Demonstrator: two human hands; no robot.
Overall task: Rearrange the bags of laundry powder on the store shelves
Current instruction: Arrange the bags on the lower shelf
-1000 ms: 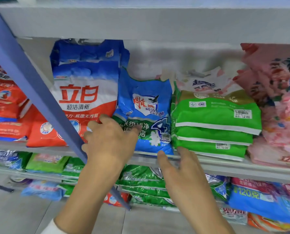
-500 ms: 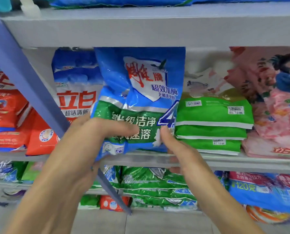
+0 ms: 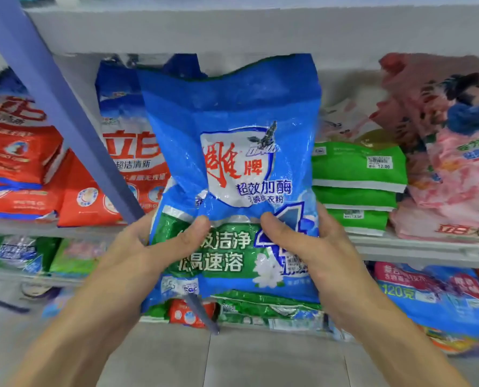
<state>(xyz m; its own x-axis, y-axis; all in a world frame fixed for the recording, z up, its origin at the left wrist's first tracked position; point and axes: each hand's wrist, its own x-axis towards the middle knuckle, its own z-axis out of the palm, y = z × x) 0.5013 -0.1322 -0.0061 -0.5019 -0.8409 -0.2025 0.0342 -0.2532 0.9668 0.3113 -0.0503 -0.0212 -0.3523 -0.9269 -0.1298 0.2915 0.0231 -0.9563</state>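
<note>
Holding a glossy blue bag [image 3: 232, 169] upright at the centre of the frame, both hands kept it in the air in front of the shelves. The left hand [image 3: 160, 247] wrapped the bag's left edge, its thumb pressed flat on the green band. The right hand [image 3: 311, 247] took the right edge, its thumb dimpling the film beside a large blue numeral. Each grip was clamped on the bag, with the fingers hidden behind it. The plastic was thin and crinkled, creased above the thumbs, with a wavy sealed top edge and a white shield-shaped logo on its face.

Behind it, at the right of centre, three flat green bags [image 3: 355, 169] lay stacked like cushions on the grey middle shelf [image 3: 428, 247], with white price stickers on their ends. A plump red-and-white bag [image 3: 132, 163] stood to the left of centre. Soft pink bags [image 3: 456, 177] slumped at the far right. A smooth blue post [image 3: 65, 107] slanted across the left of the frame. Shiny green bags [image 3: 269, 305] lay flat on a lower shelf, under the held bag. Pale grey floor tiles [image 3: 260, 358] filled the bottom of the frame.
</note>
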